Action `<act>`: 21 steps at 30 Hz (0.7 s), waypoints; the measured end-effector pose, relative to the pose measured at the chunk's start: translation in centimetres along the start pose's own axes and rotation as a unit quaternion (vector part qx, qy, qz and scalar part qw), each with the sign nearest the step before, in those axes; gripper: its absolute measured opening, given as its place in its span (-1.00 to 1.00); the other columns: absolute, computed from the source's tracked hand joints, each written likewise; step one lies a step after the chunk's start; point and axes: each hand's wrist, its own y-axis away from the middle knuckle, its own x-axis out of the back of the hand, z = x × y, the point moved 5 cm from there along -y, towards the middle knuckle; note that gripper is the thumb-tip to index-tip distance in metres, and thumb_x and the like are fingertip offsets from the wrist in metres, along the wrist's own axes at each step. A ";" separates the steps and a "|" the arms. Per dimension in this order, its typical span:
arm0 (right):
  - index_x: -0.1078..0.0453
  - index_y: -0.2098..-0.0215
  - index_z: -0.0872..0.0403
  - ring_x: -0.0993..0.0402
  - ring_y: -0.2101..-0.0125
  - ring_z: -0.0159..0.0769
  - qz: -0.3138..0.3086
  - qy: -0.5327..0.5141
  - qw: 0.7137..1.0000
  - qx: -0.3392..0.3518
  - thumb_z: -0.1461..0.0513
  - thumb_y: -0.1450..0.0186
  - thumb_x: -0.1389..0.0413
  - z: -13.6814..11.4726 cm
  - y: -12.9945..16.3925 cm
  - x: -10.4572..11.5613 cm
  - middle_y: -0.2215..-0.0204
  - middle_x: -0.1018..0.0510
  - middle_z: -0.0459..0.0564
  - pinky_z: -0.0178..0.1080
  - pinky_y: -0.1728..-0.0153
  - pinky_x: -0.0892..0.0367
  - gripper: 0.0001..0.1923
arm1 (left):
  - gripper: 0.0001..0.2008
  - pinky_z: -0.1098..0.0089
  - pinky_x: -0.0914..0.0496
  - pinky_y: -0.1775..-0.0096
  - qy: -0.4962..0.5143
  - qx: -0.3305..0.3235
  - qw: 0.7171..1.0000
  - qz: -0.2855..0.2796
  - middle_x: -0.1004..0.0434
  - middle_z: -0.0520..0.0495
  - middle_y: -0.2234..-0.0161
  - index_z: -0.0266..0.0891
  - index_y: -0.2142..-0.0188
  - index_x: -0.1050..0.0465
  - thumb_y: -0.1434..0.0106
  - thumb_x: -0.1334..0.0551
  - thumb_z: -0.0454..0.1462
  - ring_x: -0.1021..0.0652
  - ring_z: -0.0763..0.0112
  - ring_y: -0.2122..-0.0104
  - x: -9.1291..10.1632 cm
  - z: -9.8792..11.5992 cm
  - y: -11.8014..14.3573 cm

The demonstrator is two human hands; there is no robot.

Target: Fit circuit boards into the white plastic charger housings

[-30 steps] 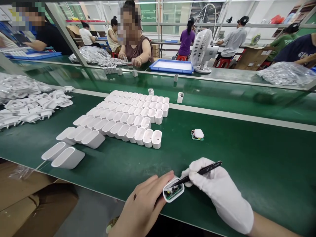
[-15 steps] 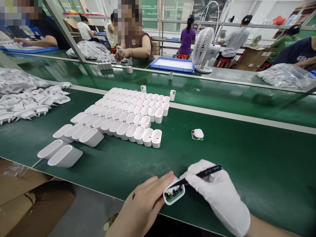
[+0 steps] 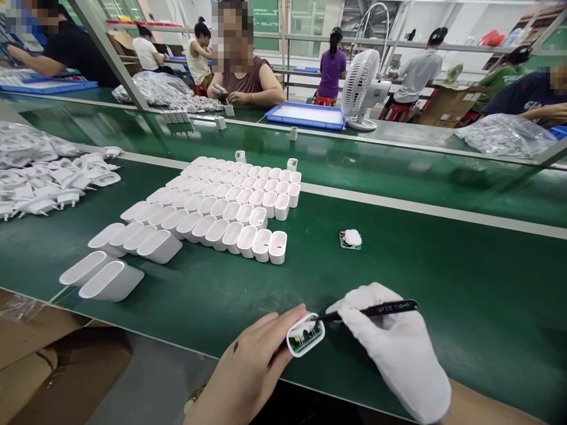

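Note:
My bare left hand (image 3: 259,360) is closed around a white plastic housing (image 3: 290,349), its open end turned toward me. Inside sits a green circuit board (image 3: 306,342) with small parts and white material above it. My right hand (image 3: 390,342), in a white glove, grips black tweezers (image 3: 376,310). Their tips reach the upper rim of the housing's opening. Beyond my hands, another circuit board with a white blob (image 3: 351,238) lies on the green bench.
Rows of white housings (image 3: 212,227) stand at centre left. White plug parts (image 3: 57,183) are heaped at far left. A few small housings ride the green belt (image 3: 376,159) behind. Across it are a blue tray (image 3: 305,116), a fan (image 3: 361,88) and a co-worker (image 3: 248,77).
The tweezers have tipped flatter, their tips now at the housing's upper rim. Small housings on the belt have shifted left. The co-worker opposite has both hands together.

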 end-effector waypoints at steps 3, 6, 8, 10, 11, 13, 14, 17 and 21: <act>-0.27 0.57 0.05 -0.39 0.55 -0.34 -0.017 -0.024 0.999 0.016 0.19 -0.17 -0.18 -0.1 0.1 0.2 0.61 -0.42 -0.11 -0.28 0.49 -0.35 -0.77 | -0.51 0.41 -0.51 0.22 0.015 0.007 1.000 -0.007 -0.48 -0.02 0.04 0.08 -0.21 -0.09 -0.33 -0.03 -0.35 -0.52 0.28 0.12 0.0 -0.1 0.0; -0.27 0.48 0.04 -0.40 0.58 -0.33 0.000 -0.093 0.993 0.075 0.14 -0.23 -0.11 -1.2 -0.5 2.1 0.56 -0.44 -0.10 -0.24 0.50 -0.36 -0.81 | -0.53 0.42 -0.51 0.28 0.020 0.007 1.000 -0.003 -0.49 -0.03 0.07 0.09 -0.19 -0.12 -0.33 -0.04 -0.33 -0.54 0.27 0.14 -0.1 -0.3 -0.1; -0.26 0.43 0.02 -0.36 0.59 -0.34 0.022 -0.034 0.992 0.121 0.13 -0.26 -0.05 -1.9 -1.1 3.6 0.56 -0.42 -0.12 -0.26 0.52 -0.32 -0.84 | -0.55 0.42 -0.52 0.31 0.017 0.025 0.999 0.014 -0.50 -0.04 0.11 0.09 -0.17 -0.16 -0.32 -0.09 -0.30 -0.55 0.26 0.18 -0.1 -0.4 -0.1; -0.29 0.44 0.02 -0.34 0.60 -0.34 -0.021 0.135 0.986 0.097 0.17 -0.25 -0.02 -1.6 -2.1 3.8 0.59 -0.41 -0.12 -0.28 0.55 -0.25 -0.87 | -0.49 0.40 -0.52 0.25 0.015 0.039 0.999 0.030 -0.49 -0.02 0.06 0.11 -0.21 -0.08 -0.31 -0.11 -0.29 -0.54 0.25 0.12 -0.1 -0.3 -0.1; -0.32 0.44 0.02 -0.34 0.62 -0.33 -0.057 0.233 0.969 0.060 0.19 -0.24 -0.01 -0.9 -2.6 3.7 0.62 -0.41 -0.13 -0.29 0.57 -0.23 -0.88 | -0.42 0.39 -0.52 0.22 0.014 0.037 0.999 0.033 -0.47 -0.02 0.01 0.12 -0.25 0.01 -0.31 -0.13 -0.28 -0.51 0.24 0.06 0.0 -0.2 0.0; -0.38 0.37 0.00 -0.37 0.64 -0.28 -0.102 0.387 0.917 0.000 0.17 -0.24 0.00 0.4 -3.2 3.4 0.63 -0.45 -0.11 -0.27 0.59 -0.23 -0.86 | -0.29 0.40 -0.52 0.21 0.001 0.025 0.999 0.046 -0.43 -0.04 -0.05 0.11 -0.29 0.17 -0.28 -0.19 -0.24 -0.46 0.21 -0.02 0.6 0.0 0.2; -0.41 0.30 -0.01 -0.40 0.63 -0.24 -0.097 0.437 0.894 0.001 0.14 -0.25 0.00 0.7 -3.3 3.3 0.62 -0.48 -0.09 -0.25 0.58 -0.25 -0.81 | -0.25 0.38 -0.52 0.21 -0.015 0.016 0.998 0.066 -0.42 -0.06 -0.06 0.08 -0.30 0.19 -0.25 -0.23 -0.21 -0.43 0.18 -0.05 1.2 -0.1 0.3; -0.38 0.03 -0.05 -0.52 0.43 -0.11 -0.051 0.489 0.863 0.117 0.02 -0.26 0.00 -0.6 -3.0 2.6 0.37 -0.57 0.03 -0.16 0.46 -0.37 -0.63 | -0.43 0.11 -0.43 0.04 -0.123 0.022 0.967 0.222 -0.34 -0.13 -0.12 0.02 -0.23 -0.07 -0.26 -0.21 -0.19 -0.35 0.08 -0.10 5.1 -1.3 1.4; -0.29 -0.11 -0.21 -0.48 0.13 -0.07 -0.112 0.438 0.835 0.313 0.10 -0.19 -0.14 -3.3 -0.3 -0.5 0.00 -0.48 0.03 -0.15 0.24 -0.42 -0.50 | -0.70 -0.25 -0.23 -0.01 -0.286 0.175 0.827 0.452 -0.20 -0.28 -0.17 -0.21 0.06 -0.33 -0.28 -0.15 -0.12 -0.22 -0.17 -0.11 11.9 -4.8 4.6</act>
